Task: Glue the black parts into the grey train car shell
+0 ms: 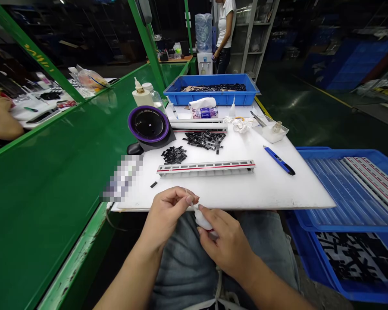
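Observation:
Over the table's front edge, my right hand (228, 237) is wrapped round a small white squeeze bottle (202, 220). My left hand (168, 211) is closed in a pinch at the bottle's thin pale nozzle. Just beyond my hands, a white model train car shell (207, 168) with a red stripe and a row of windows lies lengthwise on the white table (278, 191). One small black piece (154, 184) sits apart near the shell's left end. Behind the shell are two piles of small black pieces, a compact one (174, 155) and a looser one (207, 141).
A fan with a purple rim (148, 124) stands at left. At right lie a blue utility knife (280, 160) and a clear dish (271, 133) with tweezers. A blue bin (210, 99) is behind; blue trays (310, 226) stand at right. A green partition (61, 172) borders the left.

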The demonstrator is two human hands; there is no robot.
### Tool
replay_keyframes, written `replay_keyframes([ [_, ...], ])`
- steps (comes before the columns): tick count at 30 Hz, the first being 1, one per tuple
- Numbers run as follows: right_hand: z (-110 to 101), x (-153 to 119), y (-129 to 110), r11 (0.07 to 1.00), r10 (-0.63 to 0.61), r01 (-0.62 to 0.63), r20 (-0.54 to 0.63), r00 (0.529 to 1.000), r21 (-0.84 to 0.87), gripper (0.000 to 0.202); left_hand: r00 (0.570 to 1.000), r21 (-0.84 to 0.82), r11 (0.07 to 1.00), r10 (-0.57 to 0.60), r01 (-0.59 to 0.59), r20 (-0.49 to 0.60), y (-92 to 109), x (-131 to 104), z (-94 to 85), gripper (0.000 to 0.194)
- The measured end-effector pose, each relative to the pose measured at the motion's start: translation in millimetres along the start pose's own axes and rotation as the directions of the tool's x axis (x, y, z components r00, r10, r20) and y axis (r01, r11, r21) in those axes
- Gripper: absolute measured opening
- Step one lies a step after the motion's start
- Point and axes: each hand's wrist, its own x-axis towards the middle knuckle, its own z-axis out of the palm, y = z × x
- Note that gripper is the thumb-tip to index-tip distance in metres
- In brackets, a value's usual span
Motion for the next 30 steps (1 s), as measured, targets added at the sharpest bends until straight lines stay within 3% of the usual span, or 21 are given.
replay_keyframes([
  [4,-1,4,-9,0.999,-0.005,0.006,-0.022,1.000,0.054,0.047,0.998,-0.173,0.983,-0.059,0.055,-0.018,-1,-4,17.3,0.013],
  [7,-3,7,-15,0.995,-0.015,0.022,-0.068,0.998,0.096,0.046,0.991,-0.496,0.868,-0.090,0.027,-0.103,11,-3,20.1,0.015],
  [10,-5,8,-17,0.990,0.005,0.009,-0.096,0.995,0.142,0.049,0.987,-0.642,0.762,-0.154,0.086,-0.051,23,1,16.8,0.013],
  [15,-5,9,-18,0.974,0.053,-0.037,-0.069,0.996,0.222,0.044,0.969,-0.692,0.691,-0.242,0.208,0.049,20,2,20.2,0.007],
  [20,-6,10,-17,0.966,0.084,-0.067,-0.059,0.995,0.251,0.044,0.955,-0.651,0.707,-0.279,0.276,0.102,13,0,25.1,0.010],
  [30,-10,12,-14,0.962,0.155,-0.138,-0.057,0.986,0.236,0.040,0.956,-0.634,0.719,-0.268,0.284,0.124,20,2,29.5,0.007],
])
